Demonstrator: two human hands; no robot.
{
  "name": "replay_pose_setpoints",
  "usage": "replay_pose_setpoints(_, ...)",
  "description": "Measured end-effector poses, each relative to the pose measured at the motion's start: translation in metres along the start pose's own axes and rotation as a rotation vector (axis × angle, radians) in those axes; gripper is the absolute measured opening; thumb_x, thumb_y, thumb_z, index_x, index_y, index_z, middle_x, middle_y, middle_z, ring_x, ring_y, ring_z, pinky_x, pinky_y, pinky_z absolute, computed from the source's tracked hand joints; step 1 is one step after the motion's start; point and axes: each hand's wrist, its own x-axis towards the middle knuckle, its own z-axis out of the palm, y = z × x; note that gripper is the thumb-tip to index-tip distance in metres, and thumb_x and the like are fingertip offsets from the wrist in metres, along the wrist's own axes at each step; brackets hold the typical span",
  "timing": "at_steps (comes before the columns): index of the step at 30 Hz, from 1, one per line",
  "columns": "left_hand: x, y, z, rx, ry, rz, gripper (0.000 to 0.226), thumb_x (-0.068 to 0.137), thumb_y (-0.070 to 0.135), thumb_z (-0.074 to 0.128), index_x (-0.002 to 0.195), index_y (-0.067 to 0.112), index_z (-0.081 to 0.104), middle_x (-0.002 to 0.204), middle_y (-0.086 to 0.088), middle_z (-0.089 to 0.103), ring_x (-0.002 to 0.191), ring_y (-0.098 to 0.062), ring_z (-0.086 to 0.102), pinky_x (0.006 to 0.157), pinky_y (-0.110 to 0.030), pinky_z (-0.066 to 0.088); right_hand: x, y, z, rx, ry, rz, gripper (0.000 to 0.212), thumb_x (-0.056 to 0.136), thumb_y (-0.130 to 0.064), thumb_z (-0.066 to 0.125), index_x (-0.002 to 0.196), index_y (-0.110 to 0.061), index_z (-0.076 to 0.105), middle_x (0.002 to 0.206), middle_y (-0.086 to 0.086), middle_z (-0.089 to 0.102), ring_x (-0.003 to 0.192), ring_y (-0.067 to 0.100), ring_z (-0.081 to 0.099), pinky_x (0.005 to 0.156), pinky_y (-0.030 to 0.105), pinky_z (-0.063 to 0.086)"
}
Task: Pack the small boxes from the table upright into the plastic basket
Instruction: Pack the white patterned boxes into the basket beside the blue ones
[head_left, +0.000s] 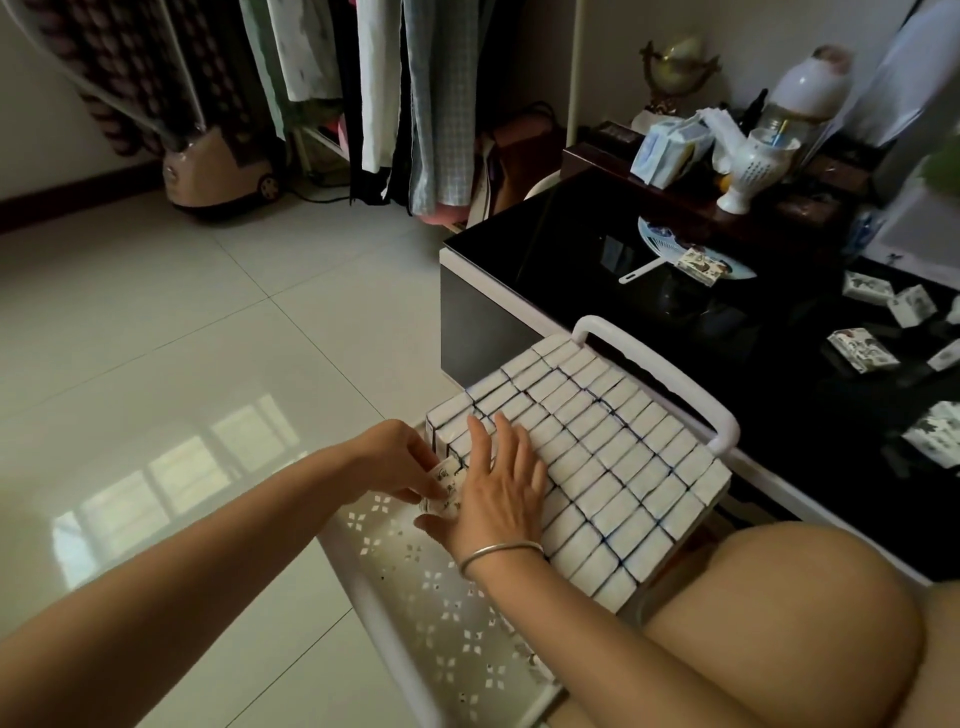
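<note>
White perforated plastic basket holds packed rows. Our left grip pinches a small printed box beside them; our right grip, spread flat, steadies them. Next we slot it upright.

Glossy pale tiled floor, hanging clothes, perhaps a steamer

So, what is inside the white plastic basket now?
Rows of upright small boxes fill the basket's far part; its near floor is bare. The left hand pinches one more box. The right hand covers some boxes beneath.
</note>
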Motion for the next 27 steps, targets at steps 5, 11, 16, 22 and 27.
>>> replay_pose_setpoints(5, 0.004, -0.006, 0.002, -0.062, -0.002, -0.046, 0.026, 0.069, -0.001, 0.084, 0.091, 0.006, 0.070, 0.091, -0.011, 0.072, 0.080, -0.020, 0.070, 0.081, -0.031, 0.060, -0.003, 0.022, -0.029, 0.181, -0.184, -0.179, 0.115, 0.064, -0.070, 0.067, 0.150, -0.025, 0.006, 0.154, 0.001, 0.015, 0.142, 0.020, 0.012, 0.117, 0.035, 0.015)
replay_pose_setpoints(11, 0.003, -0.004, 0.003, 0.059, 0.024, -0.021, 0.029, 0.073, 0.011, 0.084, 0.094, 0.012, 0.066, 0.098, -0.006, 0.066, 0.086, -0.018, 0.061, 0.074, -0.031, 0.058, -0.008, 0.065, -0.071, 0.067, -0.251, -0.249, 0.115, 0.067, -0.075, 0.060, 0.150, -0.029, -0.005, 0.158, -0.002, -0.002, 0.145, 0.018, -0.005, 0.119, 0.036, 0.004)
replay_pose_setpoints(16, 0.000, -0.003, 0.006, 0.063, 0.048, -0.024, 0.032, 0.072, 0.010, 0.084, 0.096, 0.014, 0.063, 0.109, -0.013, 0.066, 0.089, -0.021, 0.060, 0.076, -0.035, 0.058, -0.047, 0.068, -0.062, -0.190, -0.315, -0.245, 0.142, 0.051, -0.090, 0.054, 0.138, -0.026, -0.040, 0.149, 0.004, -0.042, 0.134, 0.026, -0.042, 0.113, 0.054, -0.018)
replay_pose_setpoints(22, -0.003, 0.000, 0.009, 0.036, 0.054, -0.041, 0.030, 0.072, 0.005, 0.083, 0.094, 0.012, 0.064, 0.111, -0.013, 0.066, 0.100, -0.024, 0.063, 0.084, -0.038, 0.059, -0.061, 0.064, -0.046, -0.245, -0.302, -0.143, 0.134, 0.064, -0.067, 0.062, 0.139, -0.021, -0.039, 0.153, 0.009, -0.034, 0.138, 0.032, -0.034, 0.112, 0.059, -0.014)
replay_pose_setpoints(27, -0.005, -0.001, 0.008, 0.024, 0.012, -0.047, 0.025, 0.073, 0.006, 0.083, 0.090, 0.012, 0.065, 0.108, -0.011, 0.067, 0.099, -0.023, 0.063, 0.085, -0.037, 0.058, -0.059, 0.064, -0.045, -0.224, -0.308, -0.112, 0.132, 0.066, -0.065, 0.064, 0.139, -0.021, -0.037, 0.154, 0.009, -0.030, 0.140, 0.032, -0.030, 0.112, 0.059, -0.012)
